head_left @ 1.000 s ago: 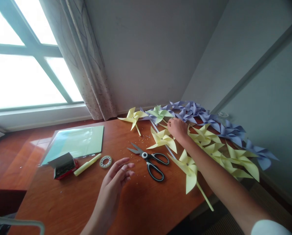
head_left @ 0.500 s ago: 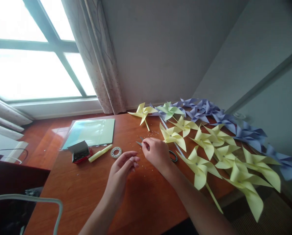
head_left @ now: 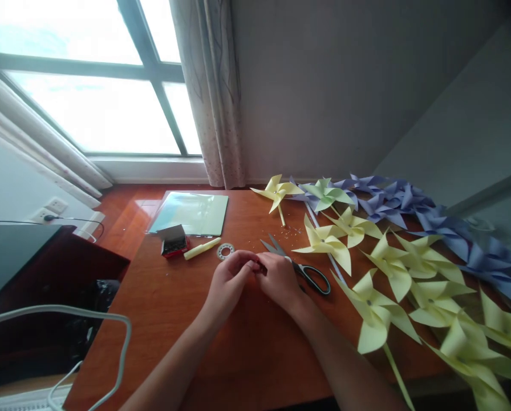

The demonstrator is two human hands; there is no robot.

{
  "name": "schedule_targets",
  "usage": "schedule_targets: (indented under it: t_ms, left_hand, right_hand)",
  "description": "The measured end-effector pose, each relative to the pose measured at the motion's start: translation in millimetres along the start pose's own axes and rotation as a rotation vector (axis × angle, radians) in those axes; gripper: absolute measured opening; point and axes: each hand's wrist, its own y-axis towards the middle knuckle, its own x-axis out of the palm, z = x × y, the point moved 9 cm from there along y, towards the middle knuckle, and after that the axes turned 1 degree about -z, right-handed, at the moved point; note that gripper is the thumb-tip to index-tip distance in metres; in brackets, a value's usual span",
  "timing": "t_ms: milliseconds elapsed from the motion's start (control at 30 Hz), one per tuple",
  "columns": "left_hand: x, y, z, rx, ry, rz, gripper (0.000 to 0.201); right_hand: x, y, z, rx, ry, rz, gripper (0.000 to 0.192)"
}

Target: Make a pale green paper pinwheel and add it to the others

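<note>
My left hand (head_left: 231, 278) and my right hand (head_left: 280, 278) meet over the middle of the brown table (head_left: 187, 331), fingertips pinched together. Anything between the fingers is too small to see. Black-handled scissors (head_left: 313, 278) lie just right of my right hand, which partly covers them, with the blades pointing away. Small specks are scattered on the wood near the blades. Several yellow paper pinwheels (head_left: 326, 242) lie spread out to the right. One pale green pinwheel (head_left: 324, 194) and several purple pinwheels (head_left: 388, 200) lie along the wall behind them.
A tape roll (head_left: 225, 251), a yellow marker (head_left: 202, 248) and a small red-and-black box (head_left: 173, 241) lie left of the scissors. A packet of coloured sheets (head_left: 191, 212) sits behind them. A curtain (head_left: 221, 114) and window stand beyond, with a dark cabinet (head_left: 16, 251) and white cable (head_left: 110, 354) on the left.
My right hand came back from the far pinwheels, passed the scissors and joined my left hand, which closed its fingers. The view swung left, showing more of the window.
</note>
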Motion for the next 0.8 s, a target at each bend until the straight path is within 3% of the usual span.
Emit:
schedule_targets:
  t_ms: [233, 333, 400, 533, 567, 667, 800]
  left_hand:
    - [-24.4, 6.7, 10.4, 0.156, 0.211, 0.076, 0.017]
    - [-34.7, 10.1, 18.6, 0.26, 0.562, 0.124, 0.018]
    - [-43.6, 11.8, 23.0, 0.282, 0.679, 0.166, 0.013]
    - [-68.8, 8.5, 39.4, 0.304, 0.886, 0.316, 0.015]
    - [-72.7, 6.1, 45.6, 0.32, 1.068, 0.37, 0.018]
    - [-75.2, 2.6, 53.9, 0.351, 1.441, 0.412, 0.021]
    - [-68.7, 3.5, 50.5, 0.369, 1.591, 0.359, 0.023]
  right_hand:
    - [0.2, -3.1, -8.3, -0.048, 0.063, -0.005, 0.017]
    - [-1.8, -4.9, -11.2, -0.07, 0.079, 0.0, 0.018]
    - [-3.1, -6.0, -12.6, -0.08, 0.081, 0.005, 0.018]
    - [-7.1, -6.8, -12.4, -0.083, 0.079, 0.023, 0.019]
    - [-8.2, -6.7, -11.9, -0.081, 0.079, 0.028, 0.019]
    - [-11.2, -6.6, -10.7, -0.079, 0.083, 0.039, 0.018]
    - [-13.9, -7.2, -11.0, -0.086, 0.093, 0.043, 0.018]
